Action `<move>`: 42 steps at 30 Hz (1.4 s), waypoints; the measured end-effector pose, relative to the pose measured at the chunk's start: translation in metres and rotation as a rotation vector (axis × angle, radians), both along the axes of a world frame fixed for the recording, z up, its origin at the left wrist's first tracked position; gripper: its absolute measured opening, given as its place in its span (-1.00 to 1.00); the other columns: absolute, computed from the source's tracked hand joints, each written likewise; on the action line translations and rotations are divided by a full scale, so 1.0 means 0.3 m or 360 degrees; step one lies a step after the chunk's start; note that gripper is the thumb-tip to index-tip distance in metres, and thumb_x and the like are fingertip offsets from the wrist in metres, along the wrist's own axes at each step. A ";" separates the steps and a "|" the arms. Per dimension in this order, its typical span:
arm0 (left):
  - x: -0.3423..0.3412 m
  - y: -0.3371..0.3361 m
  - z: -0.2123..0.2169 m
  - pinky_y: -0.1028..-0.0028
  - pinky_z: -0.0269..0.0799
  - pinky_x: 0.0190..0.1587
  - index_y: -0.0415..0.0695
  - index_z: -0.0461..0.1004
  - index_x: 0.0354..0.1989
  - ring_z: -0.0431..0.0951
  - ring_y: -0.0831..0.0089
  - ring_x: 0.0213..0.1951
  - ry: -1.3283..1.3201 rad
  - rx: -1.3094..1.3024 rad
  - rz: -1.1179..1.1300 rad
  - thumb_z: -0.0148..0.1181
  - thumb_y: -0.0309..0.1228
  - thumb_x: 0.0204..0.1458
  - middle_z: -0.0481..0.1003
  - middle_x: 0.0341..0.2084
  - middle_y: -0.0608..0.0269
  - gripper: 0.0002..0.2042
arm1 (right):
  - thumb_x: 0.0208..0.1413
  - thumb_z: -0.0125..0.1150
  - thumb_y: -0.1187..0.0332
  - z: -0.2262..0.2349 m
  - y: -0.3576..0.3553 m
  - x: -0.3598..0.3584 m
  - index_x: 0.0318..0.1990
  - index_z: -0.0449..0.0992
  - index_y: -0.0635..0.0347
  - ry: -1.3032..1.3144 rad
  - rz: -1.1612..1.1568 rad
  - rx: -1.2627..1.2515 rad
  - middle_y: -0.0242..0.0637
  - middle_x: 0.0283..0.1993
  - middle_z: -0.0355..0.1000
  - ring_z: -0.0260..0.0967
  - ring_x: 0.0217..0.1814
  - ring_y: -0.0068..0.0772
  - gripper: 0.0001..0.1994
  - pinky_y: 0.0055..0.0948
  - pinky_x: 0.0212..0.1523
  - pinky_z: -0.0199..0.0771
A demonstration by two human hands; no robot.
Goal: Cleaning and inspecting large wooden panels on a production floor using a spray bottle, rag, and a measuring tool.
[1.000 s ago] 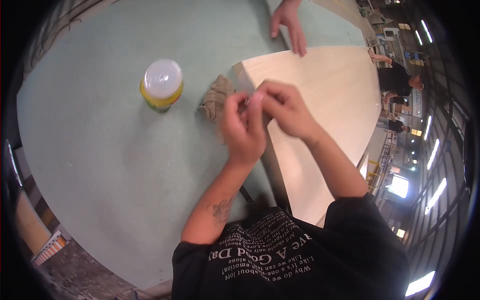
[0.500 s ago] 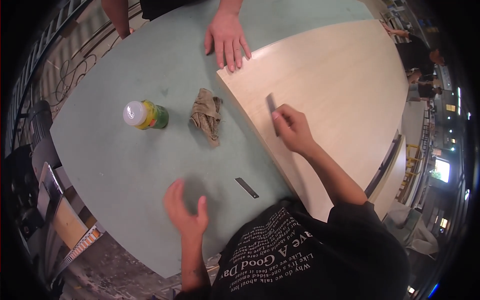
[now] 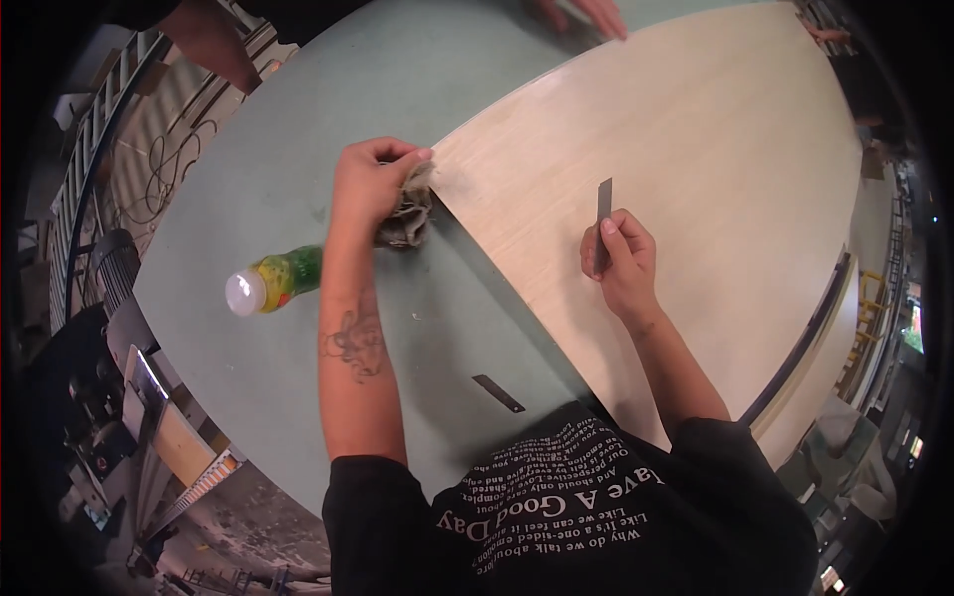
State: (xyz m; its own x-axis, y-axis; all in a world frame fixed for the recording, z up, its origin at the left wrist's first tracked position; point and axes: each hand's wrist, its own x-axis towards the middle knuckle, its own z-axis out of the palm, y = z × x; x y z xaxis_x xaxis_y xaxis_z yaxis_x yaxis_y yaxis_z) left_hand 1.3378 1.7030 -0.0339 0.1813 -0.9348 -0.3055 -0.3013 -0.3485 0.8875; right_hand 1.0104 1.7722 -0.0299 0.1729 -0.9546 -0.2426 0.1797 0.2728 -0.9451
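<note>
My left hand [image 3: 370, 180] is closed on a crumpled brown rag [image 3: 407, 214] lying on the green table [image 3: 248, 149], right beside the edge of a pale wooden panel [image 3: 696, 169]. My right hand [image 3: 621, 260] rests on that panel and holds a thin grey metal blade [image 3: 603, 204] upright between its fingers. A second flat grey blade [image 3: 498, 393] lies loose on the green table near my chest.
A yellow-green bottle with a white cap [image 3: 266, 284] stands on the table left of my left forearm. Another person's hand [image 3: 586, 12] rests at the panel's far edge, and their arm [image 3: 204, 45] shows at top left. Machinery and cables lie beyond the table's left rim.
My left hand has moved up from the near table edge to the rag and taken hold of it. My right hand stays on the panel with the blade.
</note>
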 end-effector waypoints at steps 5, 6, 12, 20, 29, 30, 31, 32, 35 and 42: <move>0.021 0.029 -0.054 0.53 0.48 -0.29 -0.30 0.68 -0.15 0.56 0.59 -0.36 0.0300 0.0067 0.0090 0.40 -0.37 0.17 0.66 -0.37 0.24 -0.77 | 0.52 -0.02 0.30 0.021 -0.032 -0.004 -0.30 0.34 0.15 -0.0110 0.0059 0.0032 -0.35 -0.50 0.35 0.13 -0.57 -0.66 -0.74 -0.57 -0.55 0.15; 0.021 0.049 -0.058 0.54 0.48 -0.28 -0.30 0.67 -0.10 0.57 0.59 -0.33 0.0415 -0.0049 0.0158 0.37 -0.38 0.20 0.66 -0.32 0.21 -0.77 | 0.51 0.00 0.27 0.055 -0.058 0.006 -0.32 0.35 0.15 0.0080 0.0088 0.0151 -0.38 -0.51 0.35 0.16 -0.55 -0.66 -0.72 -0.56 -0.54 0.15; -0.118 0.185 -0.024 0.52 0.51 -0.27 -0.29 0.65 0.00 0.58 0.58 -0.33 0.0093 -0.0144 0.0431 0.35 -0.35 0.19 0.68 -0.26 0.18 -0.70 | 0.39 0.09 0.26 0.084 -0.448 0.121 -0.27 0.44 0.26 0.1790 0.0436 -0.1014 -0.03 -0.48 0.47 0.48 -0.45 -0.12 -0.75 -0.09 -0.40 0.42; -0.217 0.216 -0.108 0.21 0.57 -0.24 -0.23 0.66 -0.05 0.63 0.16 -0.28 -0.1069 -0.0688 0.0509 0.33 -0.22 0.08 0.67 -0.26 0.14 -0.63 | 0.34 -0.08 0.33 0.058 -0.683 0.290 -0.12 0.44 0.28 0.2777 0.0812 -0.1423 0.14 -0.35 0.57 0.56 -0.27 0.28 -0.78 0.15 -0.23 0.55; -0.212 0.258 -0.152 0.21 0.51 -0.31 -0.19 0.56 -0.31 0.56 0.14 -0.35 -0.0707 -0.1080 0.0676 0.06 -0.55 -0.12 0.59 -0.38 0.15 -0.80 | 0.27 -0.03 0.42 0.082 -0.504 0.436 -0.16 0.36 0.29 0.2644 0.1074 -0.1411 0.10 -0.38 0.57 0.56 -0.30 0.25 -0.88 0.13 -0.27 0.55; -0.211 0.260 -0.155 0.20 0.49 -0.33 -0.19 0.50 -0.37 0.54 0.12 -0.36 -0.0619 -0.1132 0.0705 0.04 -0.57 -0.14 0.55 -0.42 0.13 -0.85 | 0.27 -0.03 0.42 0.079 -0.495 0.446 -0.16 0.36 0.29 0.2650 0.1076 -0.1428 0.10 -0.38 0.57 0.56 -0.30 0.25 -0.88 0.13 -0.27 0.55; -0.207 0.261 -0.159 0.20 0.49 -0.33 -0.19 0.50 -0.37 0.54 0.12 -0.36 -0.0616 -0.1139 0.0720 0.04 -0.57 -0.14 0.55 -0.42 0.13 -0.85 | 0.26 -0.03 0.42 0.072 -0.483 0.457 -0.15 0.36 0.28 0.2627 0.1094 -0.1471 0.09 -0.37 0.57 0.57 -0.29 0.24 -0.88 0.12 -0.27 0.55; -0.205 0.263 -0.159 0.19 0.46 -0.34 -0.19 0.45 -0.40 0.51 0.10 -0.39 -0.0527 -0.1207 0.0726 0.03 -0.60 -0.15 0.50 -0.45 0.12 -0.88 | 0.26 -0.02 0.43 0.070 -0.468 0.470 -0.14 0.35 0.28 0.2604 0.1115 -0.1510 0.09 -0.36 0.57 0.57 -0.28 0.23 -0.88 0.11 -0.28 0.55; -0.198 0.266 -0.161 0.19 0.42 -0.36 -0.20 0.37 -0.44 0.45 0.07 -0.42 -0.0399 -0.1323 0.0755 0.00 -0.63 -0.16 0.44 -0.49 0.10 -0.91 | 0.24 -0.01 0.43 0.048 -0.408 0.534 -0.13 0.35 0.27 0.2463 0.1161 -0.1631 0.07 -0.34 0.57 0.57 -0.30 0.20 -0.87 0.08 -0.29 0.56; -0.177 0.284 -0.169 0.31 0.43 -0.33 -0.21 0.31 -0.36 0.43 0.20 -0.43 -0.0207 -0.1351 0.0906 -0.11 -0.68 -0.04 0.43 -0.41 0.09 -0.88 | 0.33 0.10 0.36 0.087 -0.286 0.641 -0.30 0.39 0.25 0.1697 0.1388 -0.1472 -0.08 -0.52 0.47 0.48 -0.47 -0.06 -0.83 -0.08 -0.44 0.39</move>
State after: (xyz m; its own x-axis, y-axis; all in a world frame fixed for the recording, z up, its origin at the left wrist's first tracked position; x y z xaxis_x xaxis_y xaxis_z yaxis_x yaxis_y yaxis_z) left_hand 1.2846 1.7883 -0.0846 0.6492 -0.5987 0.4692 -0.3992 0.2569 0.8801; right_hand 1.2027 1.6863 -0.0038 0.8370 -0.5458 -0.0382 -0.5081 -0.7495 -0.4243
